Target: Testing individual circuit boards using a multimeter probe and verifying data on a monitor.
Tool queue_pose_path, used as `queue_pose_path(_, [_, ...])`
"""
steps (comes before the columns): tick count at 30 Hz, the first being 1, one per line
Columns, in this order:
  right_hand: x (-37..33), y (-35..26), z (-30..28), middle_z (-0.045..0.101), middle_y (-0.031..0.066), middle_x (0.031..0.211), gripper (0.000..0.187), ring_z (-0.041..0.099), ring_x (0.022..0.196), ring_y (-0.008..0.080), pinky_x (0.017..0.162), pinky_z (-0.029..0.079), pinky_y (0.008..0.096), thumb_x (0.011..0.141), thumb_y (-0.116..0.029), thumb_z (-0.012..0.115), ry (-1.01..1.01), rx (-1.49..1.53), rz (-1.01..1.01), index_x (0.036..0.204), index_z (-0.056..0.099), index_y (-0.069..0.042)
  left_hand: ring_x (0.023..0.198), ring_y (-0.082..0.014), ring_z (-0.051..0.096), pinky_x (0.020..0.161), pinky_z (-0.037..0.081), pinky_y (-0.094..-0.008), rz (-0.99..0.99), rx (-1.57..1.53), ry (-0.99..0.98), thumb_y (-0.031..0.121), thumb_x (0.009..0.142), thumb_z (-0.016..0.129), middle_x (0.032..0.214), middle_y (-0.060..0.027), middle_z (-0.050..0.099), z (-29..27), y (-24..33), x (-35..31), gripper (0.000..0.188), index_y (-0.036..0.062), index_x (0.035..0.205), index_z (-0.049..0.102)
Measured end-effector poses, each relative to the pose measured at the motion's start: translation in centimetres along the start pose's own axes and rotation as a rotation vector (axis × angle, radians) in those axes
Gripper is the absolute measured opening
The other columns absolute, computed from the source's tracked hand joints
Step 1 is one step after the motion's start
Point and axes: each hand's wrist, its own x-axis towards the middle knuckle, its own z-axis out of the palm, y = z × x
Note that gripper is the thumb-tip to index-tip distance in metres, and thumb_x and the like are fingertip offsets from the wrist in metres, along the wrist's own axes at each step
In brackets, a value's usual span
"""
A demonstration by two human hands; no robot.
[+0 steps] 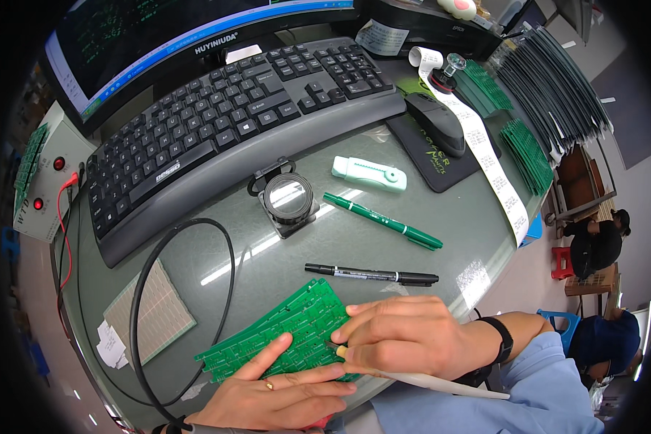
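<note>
Two bare hands work low on the glass desk (383, 173): left hand (282, 394) spread flat, steadying the green circuit board panel (296, 325), right hand (405, 336) pinched around a slim white probe (441, 383) touching it.

A glass-topped desk (383, 239) carries a keyboard (224, 123), loupe (288, 199), green pen (382, 220), black marker (371, 275), cutter (369, 173), mouse pad (441, 170) and green boards (286, 329).

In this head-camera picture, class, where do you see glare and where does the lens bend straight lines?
Head view: bright streaks of ceiling light glare on the glass desk and in the magnifier; the keyboard and monitor edges curve near the rim; dark corners ring the frame.
</note>
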Motion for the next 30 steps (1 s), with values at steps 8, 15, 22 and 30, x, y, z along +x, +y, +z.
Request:
queue_pose_path(8, [0.5, -0.1, -1.0, 0.059, 0.0049, 0.082, 0.008, 0.068, 0.087, 0.0200, 0.083, 0.058, 0.0331, 0.073, -0.010, 0.063, -0.100, -0.008, -0.024, 0.078, 0.058, -0.006, 0.123, -0.0237, 0.056, 0.114, 0.016, -0.0543, -0.039, -0.175, 0.075, 0.026, 0.090, 0.045, 0.108, -0.0091, 0.068, -0.4, 0.6, 0.3, 0.031, 0.0038, 0.097, 0.065])
queue_pose_path(15, [0.6, 0.0, -1.1, 0.060, 0.0061, 0.084, 0.010, 0.068, 0.088, 0.0215, 0.084, 0.058, 0.0338, 0.074, -0.010, 0.063, -0.110, 0.009, -0.042, 0.081, 0.059, -0.005, 0.126, -0.0155, 0.052, 0.116, 0.016, -0.0513, -0.026, -0.045, -0.020, 0.027, 0.089, 0.055, 0.119, 0.0010, 0.063, -0.2, -0.4, -0.2, 0.023, 0.0130, 0.104, 0.065])
queue_pose_path(22, [0.3, 0.4, -1.2, 0.062, 0.0077, 0.087, 0.012, 0.068, 0.087, 0.0229, 0.085, 0.058, 0.0355, 0.075, -0.009, 0.066, -0.130, 0.026, -0.087, 0.084, 0.060, -0.005, 0.130, -0.0068, 0.047, 0.117, 0.017, -0.0484, -0.018, 0.052, -0.109, 0.027, 0.087, 0.067, 0.128, 0.0109, 0.059, 0.0, -0.9, -0.5, 0.025, 0.0221, 0.112, 0.065])
queue_pose_path(30, [-0.3, 0.5, -0.3, 0.066, 0.0103, 0.089, 0.015, 0.068, 0.084, 0.0245, 0.084, 0.058, 0.0370, 0.078, -0.010, 0.071, -0.024, 0.098, 0.013, 0.083, 0.059, -0.002, 0.130, -0.0066, 0.047, 0.118, 0.016, -0.0480, -0.010, 0.046, -0.100, 0.027, 0.087, 0.067, 0.129, 0.0112, 0.059, 0.3, -1.2, -0.7, 0.025, 0.0227, 0.112, 0.065])
